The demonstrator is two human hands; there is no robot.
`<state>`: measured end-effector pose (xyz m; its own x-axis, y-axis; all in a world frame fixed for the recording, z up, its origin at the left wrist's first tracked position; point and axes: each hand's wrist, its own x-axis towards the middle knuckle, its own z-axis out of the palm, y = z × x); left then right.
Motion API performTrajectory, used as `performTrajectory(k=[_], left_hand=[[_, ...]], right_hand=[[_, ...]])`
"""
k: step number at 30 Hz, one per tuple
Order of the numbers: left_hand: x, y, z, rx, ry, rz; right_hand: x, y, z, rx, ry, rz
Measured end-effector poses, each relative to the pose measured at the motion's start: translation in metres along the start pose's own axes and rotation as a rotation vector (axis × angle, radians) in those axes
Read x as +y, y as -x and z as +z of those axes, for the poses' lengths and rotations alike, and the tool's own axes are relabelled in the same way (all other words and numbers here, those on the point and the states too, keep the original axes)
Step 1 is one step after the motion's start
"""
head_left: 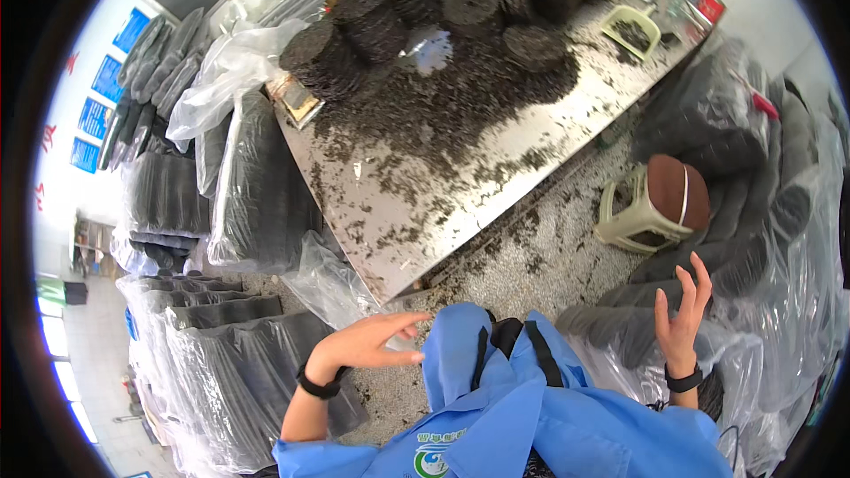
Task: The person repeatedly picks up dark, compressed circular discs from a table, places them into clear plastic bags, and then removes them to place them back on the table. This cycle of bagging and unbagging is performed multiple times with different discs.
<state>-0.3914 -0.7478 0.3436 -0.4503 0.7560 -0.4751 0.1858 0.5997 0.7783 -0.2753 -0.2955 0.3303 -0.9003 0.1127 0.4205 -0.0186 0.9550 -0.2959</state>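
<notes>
Down at the bottom of the frame, both hands empty: left hand (367, 343) spread flat, right hand (682, 314) fingers splayed, gripping nothing. Closest to the right: clear bag of dark pressed discs (620, 336), lower right. Probably heavy, slippery film, brittle crumbly discs, so best scooped from underneath.
</notes>
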Motion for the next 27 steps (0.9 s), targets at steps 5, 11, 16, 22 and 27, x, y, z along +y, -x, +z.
performTrajectory(k=[5, 11, 16, 22, 27], left_hand=[[0.014, 0.052, -0.101, -0.028, -0.149, -0.016], [0.058, 0.059, -0.295, 0.132, -0.12, -0.249], [-0.033, -0.07, -0.467, 0.722, -0.28, -0.131], [-0.162, -0.289, -0.584, 0.985, -0.424, 0.003], [-0.245, -0.392, -0.649, 0.963, -0.671, -0.232]], right_hand=[[-0.035, -0.14, 0.029, -0.072, -0.246, -0.21], [-0.113, -0.388, 0.092, -0.057, -0.355, -0.781], [-0.139, -0.591, 0.327, -0.091, -0.504, -0.687], [-0.121, -0.664, 0.619, -0.62, -0.937, 0.33], [-0.134, -0.696, 0.722, -0.854, -1.098, 0.67]])
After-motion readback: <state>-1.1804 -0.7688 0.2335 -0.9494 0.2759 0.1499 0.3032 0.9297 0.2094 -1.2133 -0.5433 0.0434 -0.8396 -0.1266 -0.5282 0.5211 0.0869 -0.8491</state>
